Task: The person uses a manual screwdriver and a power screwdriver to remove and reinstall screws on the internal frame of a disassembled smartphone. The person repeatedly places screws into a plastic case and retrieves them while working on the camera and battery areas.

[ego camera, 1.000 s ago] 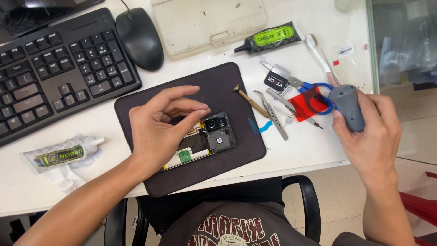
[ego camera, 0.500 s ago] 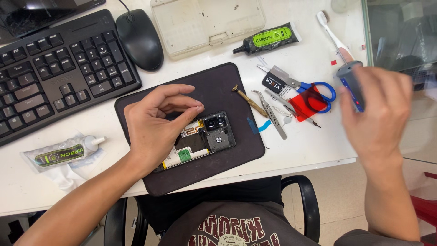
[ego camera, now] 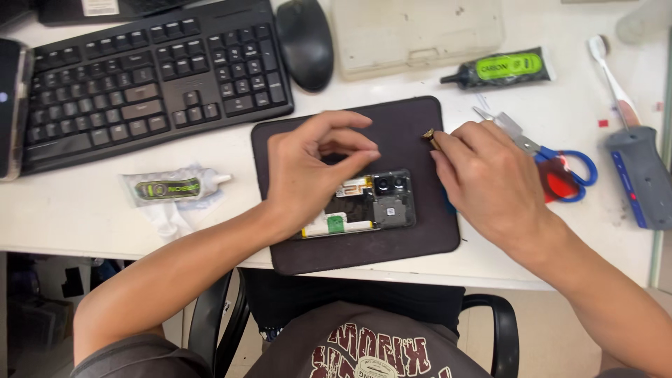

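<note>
An opened phone with its back cover off lies on a dark mat, its camera module and circuit parts exposed. My left hand rests on the phone's left part and holds it down, thumb and forefinger arched above it. My right hand is at the mat's right edge, fingers curled over a thin brass-tipped tool whose tip pokes out from under them. A grey handled tool lies by itself on the table at the far right.
Blue-handled scissors and a toothbrush lie right of the mat. Behind it are a black glue tube, a clear plastic box, a mouse and a keyboard. Another glue tube lies at the left.
My right hand put the grey tool down at the far right, then came left onto the brass-tipped tool beside the mat. My left hand stayed on the phone.
</note>
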